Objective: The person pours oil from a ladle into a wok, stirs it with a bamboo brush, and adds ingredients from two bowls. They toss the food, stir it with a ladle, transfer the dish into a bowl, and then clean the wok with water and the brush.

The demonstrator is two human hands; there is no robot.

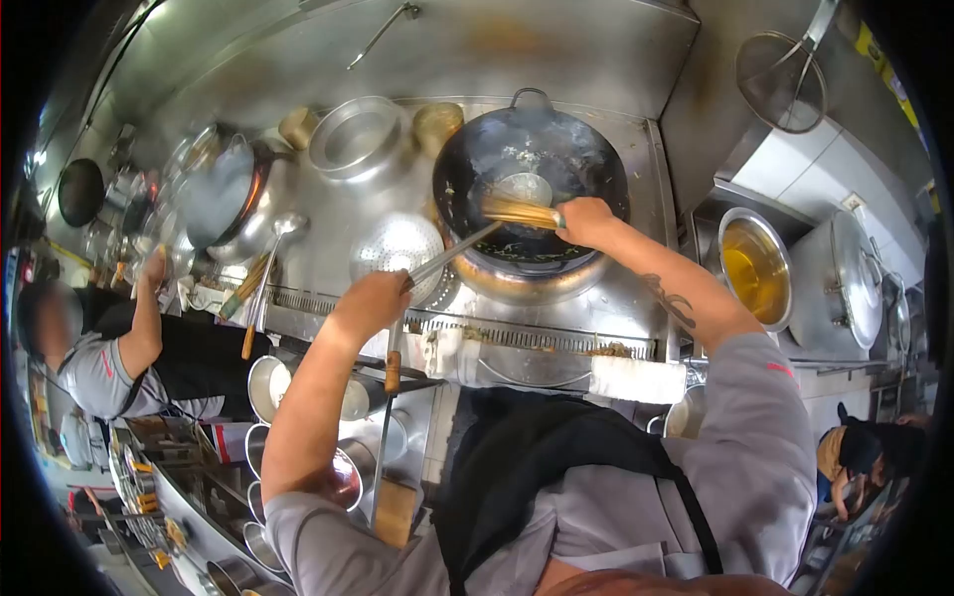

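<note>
In front of me a black wok (467,169) sits tilted on the burner, with wet scraps and water inside. My right hand (591,222) is closed around a bamboo wok brush (522,211), its bristles pointing left over the wok. My left hand (373,303) grips the long metal handle of a ladle (457,252). That handle runs up to the right into the wok, passing behind the brush; a pale round bowl shape lies beyond it. A perforated skimmer (393,243) rests on the steel counter just beyond my left hand, its wooden handle (393,372) hanging below.
A metal basin (358,134) stands at the back left. Right of the stove are a pot of yellow liquid (750,263) and a lidded pot (835,283). Another ladle (288,224) lies on the left counter. A co-worker (109,372) stands at the left by a steaming wok (224,194).
</note>
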